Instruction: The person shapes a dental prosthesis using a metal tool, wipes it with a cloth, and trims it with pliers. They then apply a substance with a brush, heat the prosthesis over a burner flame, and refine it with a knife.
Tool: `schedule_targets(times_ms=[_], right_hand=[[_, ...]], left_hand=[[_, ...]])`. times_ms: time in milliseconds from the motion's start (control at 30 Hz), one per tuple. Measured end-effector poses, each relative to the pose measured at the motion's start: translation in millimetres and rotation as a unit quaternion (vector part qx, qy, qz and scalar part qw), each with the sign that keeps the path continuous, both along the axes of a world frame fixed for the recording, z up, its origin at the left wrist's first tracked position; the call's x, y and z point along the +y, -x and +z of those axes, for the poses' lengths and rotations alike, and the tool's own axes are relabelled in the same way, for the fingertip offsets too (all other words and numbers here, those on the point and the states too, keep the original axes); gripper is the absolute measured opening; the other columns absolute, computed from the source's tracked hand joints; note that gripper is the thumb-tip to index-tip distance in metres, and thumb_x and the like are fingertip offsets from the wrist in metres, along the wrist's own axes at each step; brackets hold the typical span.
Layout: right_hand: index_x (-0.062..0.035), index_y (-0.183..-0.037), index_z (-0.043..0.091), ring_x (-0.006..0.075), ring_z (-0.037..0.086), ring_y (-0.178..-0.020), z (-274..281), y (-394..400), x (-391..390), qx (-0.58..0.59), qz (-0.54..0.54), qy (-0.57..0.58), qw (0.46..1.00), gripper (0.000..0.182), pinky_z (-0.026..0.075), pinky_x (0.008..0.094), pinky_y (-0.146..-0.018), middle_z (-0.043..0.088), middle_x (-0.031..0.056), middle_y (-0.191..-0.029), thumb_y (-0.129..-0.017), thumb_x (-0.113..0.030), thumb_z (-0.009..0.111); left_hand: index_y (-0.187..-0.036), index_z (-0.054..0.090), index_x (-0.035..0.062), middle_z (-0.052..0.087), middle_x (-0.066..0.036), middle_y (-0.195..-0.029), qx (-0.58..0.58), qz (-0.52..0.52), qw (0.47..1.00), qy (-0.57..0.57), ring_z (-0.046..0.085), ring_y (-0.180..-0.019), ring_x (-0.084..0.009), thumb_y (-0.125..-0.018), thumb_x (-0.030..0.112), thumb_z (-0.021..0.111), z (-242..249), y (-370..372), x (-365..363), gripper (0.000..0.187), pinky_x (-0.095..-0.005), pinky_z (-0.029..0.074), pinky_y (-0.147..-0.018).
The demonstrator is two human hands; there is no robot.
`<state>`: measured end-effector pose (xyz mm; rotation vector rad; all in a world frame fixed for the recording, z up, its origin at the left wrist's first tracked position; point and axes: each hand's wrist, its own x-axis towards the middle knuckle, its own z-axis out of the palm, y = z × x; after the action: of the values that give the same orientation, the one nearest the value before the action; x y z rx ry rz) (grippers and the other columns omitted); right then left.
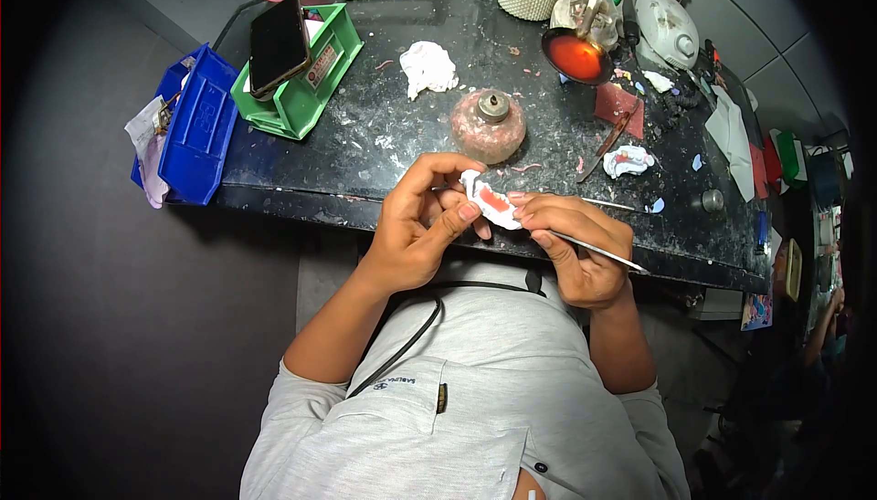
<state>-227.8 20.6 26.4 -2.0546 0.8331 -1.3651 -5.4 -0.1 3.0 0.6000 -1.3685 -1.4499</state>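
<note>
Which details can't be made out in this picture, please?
Head view, slim tool: its front end, hidden by the right hand.
Head view, white-and-pink piece: its underside, turned away from the camera.
Head view, green bin: some contents, covered by the phone.
Head view, bin's label: wording, too small.

Bench (384, 180): moderate light, seemingly from above
Pan (577, 56): glowing orange, toward bench's back edge
Shirt (475, 349): pale, bright
Left hand (411, 235), right hand (589, 249): fairly sharp
Floor (137, 317): dim, darker below bench's front left corner
Picture corners: black, wide-lens bending
</note>
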Motion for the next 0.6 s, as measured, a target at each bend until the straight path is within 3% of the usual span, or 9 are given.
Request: schedule_targets(times_ms=[600], right_hand=[[0.0070, -0.096, 0.070, 0.0305, 0.074, -0.093, -0.7, 0.4, 1.7, -0.008, 0.003, -0.006, 1.000, 0.008, 0.059, 0.0335, -0.080, 0.073, 0.0205, -0.094, -0.090, 0.005, 0.067]], left_hand=[[-0.134, 0.052, -0.0036, 0.061, -0.008, -0.103, 0.007, -0.015, 0.999, -0.031, 0.062, -0.078, -0.0086, -0.101, 0.010, 0.062, 0.9, -0.6, -2.3, 0.036, -0.0212, 0.051, -0.072]])
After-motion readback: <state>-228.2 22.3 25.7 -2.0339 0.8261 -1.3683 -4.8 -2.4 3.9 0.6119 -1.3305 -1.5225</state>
